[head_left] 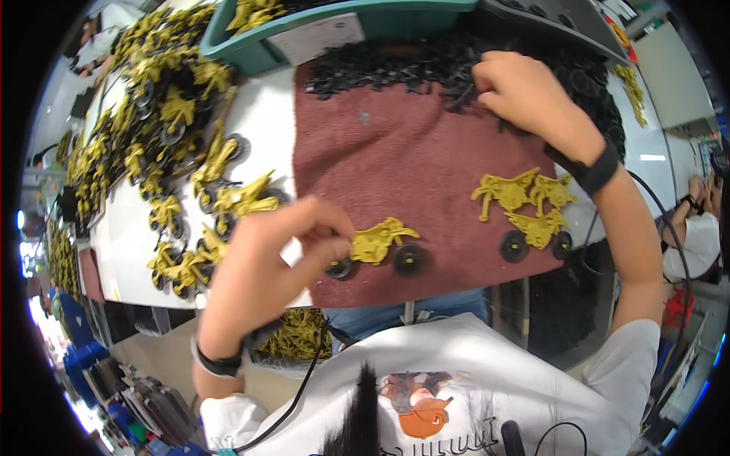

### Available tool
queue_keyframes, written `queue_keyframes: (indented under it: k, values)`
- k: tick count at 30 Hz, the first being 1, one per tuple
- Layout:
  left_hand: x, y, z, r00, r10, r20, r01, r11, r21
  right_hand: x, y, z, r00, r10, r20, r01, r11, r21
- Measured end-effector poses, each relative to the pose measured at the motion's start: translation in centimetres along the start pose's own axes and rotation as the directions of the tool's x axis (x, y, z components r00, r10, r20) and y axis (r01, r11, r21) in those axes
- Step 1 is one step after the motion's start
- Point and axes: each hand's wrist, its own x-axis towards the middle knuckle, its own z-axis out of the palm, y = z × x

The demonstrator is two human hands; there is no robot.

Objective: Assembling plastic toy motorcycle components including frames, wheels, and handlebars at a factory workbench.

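A yellow toy motorcycle (372, 242) with two black wheels lies on the reddish-brown cloth (395, 159) in front of me. Thumb and forefinger of my left hand (262, 254) are closed on its left end, partly covering the wheel there. My right hand (525, 91) is at the far side of the cloth, over a heap of small black plastic parts (380, 72). Its fingers are bent together among the parts, and whatever they pinch is hidden. On the right of the cloth lie yellow motorcycle bodies (508, 190) without wheels, beside another wheeled toy motorcycle (536, 230).
A large pile of yellow toy motorcycles (163, 106) covers the table's left side, with several loose ones nearer. Behind the cloth stands a green bin (258, 38) next to a grey bin (563, 26). Black wheels (589, 83) are heaped at the right. Another person's arm (693, 205) shows far right.
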Motion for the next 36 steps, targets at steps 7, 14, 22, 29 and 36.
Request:
queue_keyframes:
  k: [7,14,22,29,36]
  values:
    - [-6.6,-4.0,5.2,0.967,-0.252,0.034,0.223,0.778,-0.587,0.5,0.2,-3.5,0.983,0.160,-0.094,-0.119,0.934,0.337]
    - [-7.8,-4.5,6.7,0.957,-0.291,0.000,0.271,0.891,-0.364,-2.7,-0.2,-9.5,0.974,0.220,0.046,-0.211,0.824,0.525]
    - [-6.9,-5.9,8.8,0.931,-0.147,-0.335,0.054,0.961,-0.270,-10.8,-11.3,-11.1,0.933,0.212,0.291,-0.348,0.317,0.882]
    - [-5.0,-5.2,10.3,0.910,0.158,-0.383,0.012,0.914,0.406,-12.4,-11.0,-6.6,0.982,0.025,0.186,-0.182,0.353,0.918]
    - [-4.1,-4.6,11.3,0.910,0.149,-0.386,0.075,0.858,0.507,-10.3,-12.7,-6.4,0.843,0.292,0.452,-0.535,0.368,0.760]
